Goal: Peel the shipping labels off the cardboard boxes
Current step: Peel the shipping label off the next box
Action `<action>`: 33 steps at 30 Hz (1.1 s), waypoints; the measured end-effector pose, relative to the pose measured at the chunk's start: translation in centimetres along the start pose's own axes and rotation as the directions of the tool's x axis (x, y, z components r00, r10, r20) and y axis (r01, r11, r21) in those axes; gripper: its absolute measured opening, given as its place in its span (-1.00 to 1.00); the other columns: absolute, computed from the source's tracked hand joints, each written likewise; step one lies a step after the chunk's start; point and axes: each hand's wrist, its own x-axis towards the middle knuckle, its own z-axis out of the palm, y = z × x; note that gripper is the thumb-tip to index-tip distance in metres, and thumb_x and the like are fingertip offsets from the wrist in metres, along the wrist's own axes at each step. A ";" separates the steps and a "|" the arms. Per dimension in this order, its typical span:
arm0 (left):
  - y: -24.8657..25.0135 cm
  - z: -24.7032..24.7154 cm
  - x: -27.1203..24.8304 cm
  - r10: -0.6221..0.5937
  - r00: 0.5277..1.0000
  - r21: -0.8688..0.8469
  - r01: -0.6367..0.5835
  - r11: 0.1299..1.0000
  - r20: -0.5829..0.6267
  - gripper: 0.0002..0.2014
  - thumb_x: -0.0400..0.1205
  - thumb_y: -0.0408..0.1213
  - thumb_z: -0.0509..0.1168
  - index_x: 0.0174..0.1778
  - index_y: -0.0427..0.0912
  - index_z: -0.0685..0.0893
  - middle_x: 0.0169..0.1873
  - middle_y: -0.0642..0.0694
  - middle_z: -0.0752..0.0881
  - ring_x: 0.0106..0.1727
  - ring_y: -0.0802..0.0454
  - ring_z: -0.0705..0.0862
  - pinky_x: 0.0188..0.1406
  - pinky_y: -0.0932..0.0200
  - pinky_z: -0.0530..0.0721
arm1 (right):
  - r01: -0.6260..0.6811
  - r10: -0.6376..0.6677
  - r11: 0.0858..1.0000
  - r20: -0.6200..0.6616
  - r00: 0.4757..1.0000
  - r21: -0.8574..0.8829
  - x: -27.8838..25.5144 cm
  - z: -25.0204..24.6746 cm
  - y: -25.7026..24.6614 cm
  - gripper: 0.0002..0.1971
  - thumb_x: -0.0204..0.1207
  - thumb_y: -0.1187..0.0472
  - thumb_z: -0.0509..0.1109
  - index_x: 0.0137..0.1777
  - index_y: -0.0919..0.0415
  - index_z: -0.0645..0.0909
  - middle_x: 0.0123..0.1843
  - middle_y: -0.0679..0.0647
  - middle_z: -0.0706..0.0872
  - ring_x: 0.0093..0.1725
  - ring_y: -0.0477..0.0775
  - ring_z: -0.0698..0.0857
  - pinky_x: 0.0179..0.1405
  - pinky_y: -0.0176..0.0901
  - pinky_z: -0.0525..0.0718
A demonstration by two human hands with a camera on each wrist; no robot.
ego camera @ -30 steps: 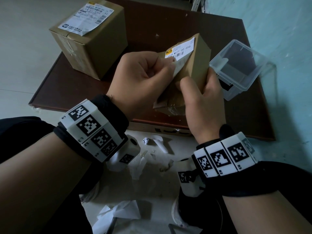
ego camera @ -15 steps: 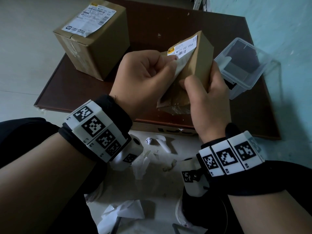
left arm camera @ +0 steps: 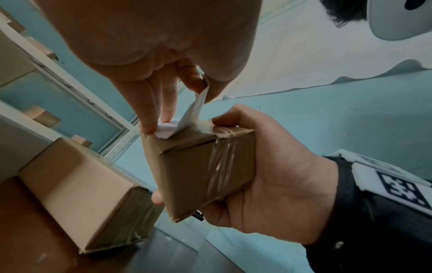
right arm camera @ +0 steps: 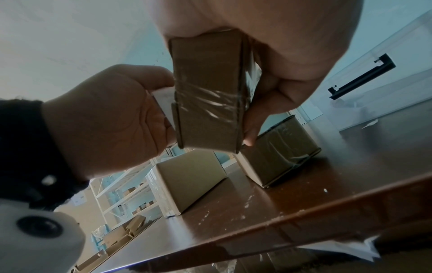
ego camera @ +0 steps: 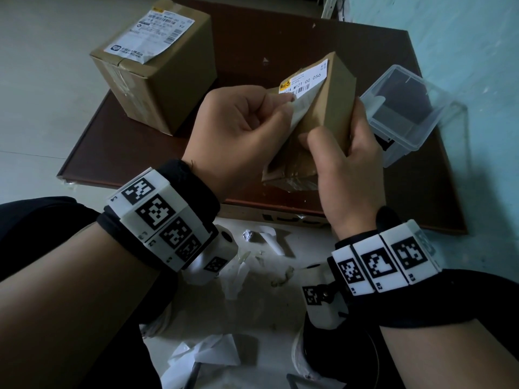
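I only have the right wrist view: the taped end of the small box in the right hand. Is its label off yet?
Observer: No. The shipping label is partly lifted; its printed far part is stuck to the small box.
Operator: What is the left hand doing?
Observer: The left hand pinches the label's lifted white end between thumb and finger.
Operator: Do the boxes on the table need peeling?
Observer: The larger box does: a whole second label lies on its top.

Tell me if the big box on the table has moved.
No: the big box stays at the table's far left corner; only the camera shifted.
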 end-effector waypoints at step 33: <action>-0.1 0.2 0.0 -0.032 0.998 0.067 0.029 0.997 0.057 -0.57 0.72 -0.22 0.32 -0.38 -0.47 0.53 -0.33 -0.45 0.73 -0.04 -0.39 0.79 -0.25 -0.15 0.69 | -0.089 0.089 0.996 -0.023 0.996 0.019 0.1 0.3 0.3 -0.04 0.42 -0.05 0.42 0.86 0.08 0.27 0.42 -0.02 0.75 0.27 -0.07 0.79 0.29 0.17 0.86</action>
